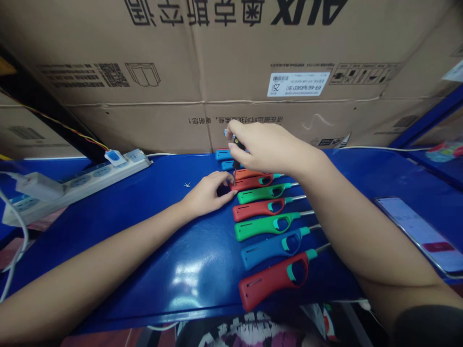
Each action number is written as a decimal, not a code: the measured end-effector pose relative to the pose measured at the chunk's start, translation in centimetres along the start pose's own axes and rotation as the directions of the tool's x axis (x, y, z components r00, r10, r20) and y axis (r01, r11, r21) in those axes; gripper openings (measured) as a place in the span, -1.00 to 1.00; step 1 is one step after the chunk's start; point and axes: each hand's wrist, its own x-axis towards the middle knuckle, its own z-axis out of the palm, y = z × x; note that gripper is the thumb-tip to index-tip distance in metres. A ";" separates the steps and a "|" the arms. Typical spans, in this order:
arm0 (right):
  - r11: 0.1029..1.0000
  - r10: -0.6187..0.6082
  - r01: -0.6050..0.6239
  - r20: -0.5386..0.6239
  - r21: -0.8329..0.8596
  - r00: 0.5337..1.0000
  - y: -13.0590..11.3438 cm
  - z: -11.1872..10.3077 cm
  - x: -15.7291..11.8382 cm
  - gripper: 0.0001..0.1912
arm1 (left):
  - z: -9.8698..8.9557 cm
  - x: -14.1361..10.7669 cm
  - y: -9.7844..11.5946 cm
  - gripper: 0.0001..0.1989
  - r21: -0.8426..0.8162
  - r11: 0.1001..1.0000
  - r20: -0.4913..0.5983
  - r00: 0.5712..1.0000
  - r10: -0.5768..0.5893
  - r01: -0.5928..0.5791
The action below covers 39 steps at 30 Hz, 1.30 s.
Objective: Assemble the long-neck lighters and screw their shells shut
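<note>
A row of long lighters lies on the blue table, among them a red one nearest the front (273, 279), a blue one (271, 248) and a green one (265, 226). My right hand (258, 144) is closed around a small black screwdriver (236, 165), held upright with its tip at the handle end of a red lighter (249, 183) farther back. My left hand (210, 193) pinches that same handle end between thumb and fingers. Just behind it lie an orange lighter (248, 172) and two blue ones, partly hidden by my right hand.
A large cardboard box (162, 125) stands along the back edge. On the left is a white power strip (90, 180) with plugs and cables. A phone (423, 236) lies at the right. Small white bits (187, 185) lie left of my left hand.
</note>
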 end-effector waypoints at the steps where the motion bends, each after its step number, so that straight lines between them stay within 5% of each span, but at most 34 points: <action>1: 1.000 0.002 -0.002 0.006 0.009 1.000 0.0 0.0 0.0 -0.57 | 0.0 0.0 0.0 -0.86 -0.001 1.000 -0.003 1.000 -0.001 0.001; 19: 0.997 -0.027 0.028 -0.009 0.077 1.000 -0.1 -0.3 -0.2 -0.68 | 0.1 0.0 -0.2 -0.85 -0.025 1.000 -0.022 1.000 0.013 -0.013; 24: 0.967 -0.112 0.112 -0.014 0.228 0.994 0.1 -0.2 -0.3 -0.66 | 0.1 0.0 -0.3 -0.85 -0.017 1.000 -0.021 1.000 0.015 -0.016; 39: 0.979 -0.117 0.112 0.021 0.169 0.993 0.2 -0.3 -0.3 -0.70 | 0.1 0.0 -0.4 -0.86 0.011 0.999 -0.010 0.999 0.033 -0.033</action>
